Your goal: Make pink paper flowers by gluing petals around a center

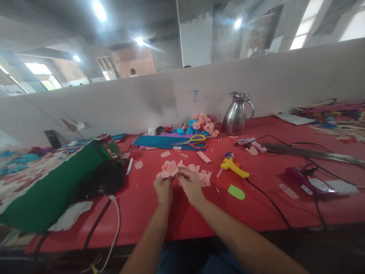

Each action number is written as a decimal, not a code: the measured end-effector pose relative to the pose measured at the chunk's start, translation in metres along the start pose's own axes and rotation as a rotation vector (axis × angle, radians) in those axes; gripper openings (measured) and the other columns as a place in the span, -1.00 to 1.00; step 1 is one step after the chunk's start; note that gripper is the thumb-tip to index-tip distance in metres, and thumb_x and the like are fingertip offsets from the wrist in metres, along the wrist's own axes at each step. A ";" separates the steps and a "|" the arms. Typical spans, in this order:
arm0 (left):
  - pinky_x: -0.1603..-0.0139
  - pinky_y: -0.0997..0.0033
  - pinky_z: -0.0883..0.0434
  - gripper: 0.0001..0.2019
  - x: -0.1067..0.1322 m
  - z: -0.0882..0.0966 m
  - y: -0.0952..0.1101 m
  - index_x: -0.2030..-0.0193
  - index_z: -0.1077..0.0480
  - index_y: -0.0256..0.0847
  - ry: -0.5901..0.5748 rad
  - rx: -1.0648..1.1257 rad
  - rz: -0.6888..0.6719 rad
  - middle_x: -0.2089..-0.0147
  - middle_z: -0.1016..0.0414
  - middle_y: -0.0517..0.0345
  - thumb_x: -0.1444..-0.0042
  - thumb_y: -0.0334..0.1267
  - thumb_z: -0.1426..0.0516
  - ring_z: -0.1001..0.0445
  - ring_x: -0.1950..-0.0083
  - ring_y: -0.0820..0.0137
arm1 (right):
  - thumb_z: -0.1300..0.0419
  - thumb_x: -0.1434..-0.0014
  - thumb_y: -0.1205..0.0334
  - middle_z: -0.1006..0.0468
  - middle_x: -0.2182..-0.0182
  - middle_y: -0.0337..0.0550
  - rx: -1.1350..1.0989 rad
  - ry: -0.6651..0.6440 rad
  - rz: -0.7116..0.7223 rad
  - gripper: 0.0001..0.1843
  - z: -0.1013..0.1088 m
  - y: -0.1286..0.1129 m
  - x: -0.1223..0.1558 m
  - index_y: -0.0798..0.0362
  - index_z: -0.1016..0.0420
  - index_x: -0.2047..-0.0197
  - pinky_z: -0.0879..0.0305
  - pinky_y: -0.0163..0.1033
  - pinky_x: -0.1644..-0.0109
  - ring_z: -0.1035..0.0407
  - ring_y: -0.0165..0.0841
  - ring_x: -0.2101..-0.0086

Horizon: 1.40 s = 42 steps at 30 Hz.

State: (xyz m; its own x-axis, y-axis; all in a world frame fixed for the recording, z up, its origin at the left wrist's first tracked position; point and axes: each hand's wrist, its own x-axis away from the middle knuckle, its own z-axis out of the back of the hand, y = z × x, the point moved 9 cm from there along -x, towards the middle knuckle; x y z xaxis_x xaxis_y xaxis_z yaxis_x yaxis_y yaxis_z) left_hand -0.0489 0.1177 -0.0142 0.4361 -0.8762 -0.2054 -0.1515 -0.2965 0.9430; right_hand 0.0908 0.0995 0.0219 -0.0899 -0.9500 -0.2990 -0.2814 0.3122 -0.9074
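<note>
A pink paper flower (169,168) is held up over the red table, its layered petals facing upward. My left hand (163,190) is closed around its lower part from below. The fingertips of my right hand (190,184) pinch together at the flower's right edge, on what looks like a petal. Loose pink paper petals (204,177) lie on the table just beyond and beside my right hand. A yellow glue gun (234,168) rests to the right, and a light green rounded card (236,191) lies nearer me.
Scissors (192,141) lie on a blue sheet (154,142) behind my hands. A bunch of finished paper flowers (203,123) and a steel jug (235,116) stand farther back. At left are a green sheet (57,186) and black tray (102,177); at right, a purple power strip (310,180) with cables.
</note>
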 end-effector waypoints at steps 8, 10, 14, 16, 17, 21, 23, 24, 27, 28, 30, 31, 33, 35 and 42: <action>0.27 0.39 -0.40 -0.92 0.006 -0.011 0.012 0.56 -0.49 -0.29 -0.058 0.004 -0.012 0.53 -0.48 0.20 0.24 -0.32 -0.26 -0.43 0.36 0.38 | -0.20 0.00 0.11 -0.49 0.44 -0.20 0.092 0.030 -0.021 -0.80 0.007 0.001 -0.002 0.04 -0.53 0.37 -0.32 -0.33 0.46 -0.36 -0.35 0.41; 0.28 0.39 -0.40 -0.92 0.006 -0.013 0.012 0.58 -0.48 -0.28 -0.075 0.013 -0.006 0.54 -0.47 0.20 0.23 -0.32 -0.25 -0.42 0.38 0.38 | -0.20 -0.01 0.09 -0.50 0.42 -0.18 0.101 0.029 -0.023 -0.78 0.008 0.001 -0.002 0.05 -0.53 0.36 -0.33 -0.32 0.46 -0.36 -0.35 0.40; 0.29 0.38 -0.41 -0.91 0.007 -0.017 0.007 0.54 -0.50 -0.29 -0.131 0.013 0.033 0.50 -0.50 0.16 0.21 -0.30 -0.25 -0.44 0.37 0.36 | -0.21 -0.02 0.08 -0.51 0.40 -0.17 0.082 0.042 -0.028 -0.75 0.010 0.003 -0.002 0.05 -0.54 0.29 -0.34 -0.31 0.43 -0.37 -0.33 0.37; 0.30 0.38 -0.41 -0.91 0.007 -0.017 0.006 0.52 -0.51 -0.28 -0.141 0.002 0.031 0.50 -0.51 0.16 0.21 -0.31 -0.24 -0.44 0.37 0.36 | -0.21 -0.03 0.08 -0.50 0.39 -0.17 0.076 0.025 -0.030 -0.75 0.009 0.002 -0.002 0.03 -0.55 0.27 -0.33 -0.31 0.42 -0.37 -0.33 0.36; 0.31 0.38 -0.41 -0.92 0.007 -0.017 0.006 0.52 -0.51 -0.28 -0.146 -0.005 0.030 0.50 -0.51 0.15 0.21 -0.31 -0.24 -0.44 0.38 0.36 | -0.20 -0.04 0.07 -0.49 0.39 -0.17 0.080 0.015 -0.024 -0.76 0.009 0.001 -0.002 0.02 -0.55 0.28 -0.33 -0.31 0.42 -0.36 -0.33 0.36; 0.37 0.39 -0.41 -0.92 0.006 -0.017 0.003 0.56 -0.49 -0.29 -0.159 -0.029 0.034 0.55 -0.48 0.15 0.21 -0.31 -0.23 -0.44 0.41 0.35 | -0.22 -0.03 0.08 -0.47 0.38 -0.17 0.117 0.012 0.038 -0.81 0.010 -0.009 -0.001 0.01 -0.55 0.38 -0.31 -0.30 0.38 -0.35 -0.32 0.33; 0.40 0.40 -0.41 -0.90 0.006 -0.016 0.005 0.59 -0.48 -0.28 -0.149 -0.030 0.024 0.59 -0.45 0.16 0.22 -0.29 -0.23 -0.43 0.44 0.36 | -0.23 -0.02 0.13 -0.47 0.38 -0.18 0.135 0.023 0.067 -0.86 0.011 -0.012 -0.002 0.00 -0.54 0.41 -0.31 -0.29 0.33 -0.34 -0.31 0.32; 0.41 0.40 -0.40 -0.89 0.006 -0.016 0.006 0.58 -0.48 -0.28 -0.143 -0.032 0.022 0.59 -0.45 0.16 0.22 -0.27 -0.24 -0.43 0.45 0.36 | -0.23 -0.01 0.16 -0.46 0.39 -0.18 0.143 0.029 0.076 -0.88 0.011 -0.013 -0.002 0.00 -0.54 0.43 -0.31 -0.29 0.32 -0.34 -0.32 0.32; 0.45 0.43 -0.38 -0.87 0.008 -0.015 0.010 0.57 -0.49 -0.30 -0.142 -0.067 0.033 0.59 -0.45 0.17 0.21 -0.25 -0.24 -0.39 0.50 0.41 | -0.21 -0.01 0.21 -0.44 0.39 -0.19 0.129 0.043 0.053 -0.91 0.012 -0.006 -0.003 0.01 -0.53 0.42 -0.32 -0.28 0.33 -0.35 -0.34 0.36; 0.47 0.45 -0.36 -0.87 0.008 -0.016 0.011 0.57 -0.49 -0.30 -0.147 -0.088 0.039 0.60 -0.44 0.18 0.20 -0.25 -0.24 -0.37 0.52 0.43 | -0.21 -0.01 0.21 -0.44 0.39 -0.19 0.111 0.050 0.032 -0.90 0.012 -0.003 -0.003 0.01 -0.53 0.40 -0.33 -0.29 0.35 -0.35 -0.35 0.38; 0.51 0.50 -0.32 -0.88 0.010 -0.017 0.013 0.59 -0.48 -0.31 -0.162 -0.122 0.042 0.62 -0.42 0.21 0.19 -0.28 -0.23 -0.33 0.56 0.47 | -0.22 0.02 0.20 -0.45 0.38 -0.20 0.059 0.057 -0.025 -0.86 0.012 0.004 -0.003 0.02 -0.54 0.35 -0.34 -0.29 0.40 -0.36 -0.36 0.40; 0.52 0.51 -0.30 -0.89 0.010 -0.017 0.014 0.59 -0.48 -0.31 -0.168 -0.131 0.041 0.63 -0.41 0.22 0.19 -0.29 -0.22 -0.32 0.57 0.48 | -0.23 0.04 0.19 -0.45 0.39 -0.20 0.027 0.058 -0.054 -0.84 0.012 0.007 -0.003 0.02 -0.54 0.33 -0.34 -0.30 0.43 -0.37 -0.36 0.42; 0.53 0.52 -0.29 -0.90 0.010 -0.017 0.015 0.59 -0.48 -0.30 -0.167 -0.130 0.046 0.64 -0.41 0.23 0.20 -0.31 -0.22 -0.33 0.57 0.48 | -0.24 0.06 0.17 -0.47 0.43 -0.21 -0.049 0.056 -0.118 -0.78 0.012 0.011 -0.002 0.03 -0.54 0.30 -0.32 -0.32 0.49 -0.38 -0.36 0.45; 0.52 0.51 -0.30 -0.89 0.010 -0.017 0.013 0.59 -0.48 -0.30 -0.159 -0.130 0.058 0.63 -0.42 0.22 0.19 -0.28 -0.23 -0.35 0.57 0.47 | -0.24 0.07 0.13 -0.50 0.45 -0.21 -0.139 0.069 -0.180 -0.73 0.014 0.014 -0.003 0.05 -0.55 0.27 -0.28 -0.33 0.55 -0.37 -0.37 0.48; 0.47 0.45 -0.35 -0.84 0.006 -0.016 -0.002 0.51 -0.51 -0.31 -0.175 -0.102 0.090 0.59 -0.46 0.15 0.19 -0.22 -0.25 -0.39 0.52 0.41 | -0.28 0.11 0.05 -0.48 0.57 -0.21 -0.291 0.216 -0.231 -0.74 0.032 0.012 -0.009 0.08 -0.57 0.44 -0.10 -0.38 0.60 -0.27 -0.45 0.57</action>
State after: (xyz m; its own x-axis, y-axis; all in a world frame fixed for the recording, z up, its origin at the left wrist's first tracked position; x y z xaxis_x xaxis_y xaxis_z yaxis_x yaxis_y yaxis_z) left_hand -0.0319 0.1187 -0.0136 0.2630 -0.9525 -0.1534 -0.0882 -0.1821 0.9793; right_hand 0.1189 0.1122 0.0042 -0.1824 -0.9832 -0.0003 -0.5723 0.1064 -0.8131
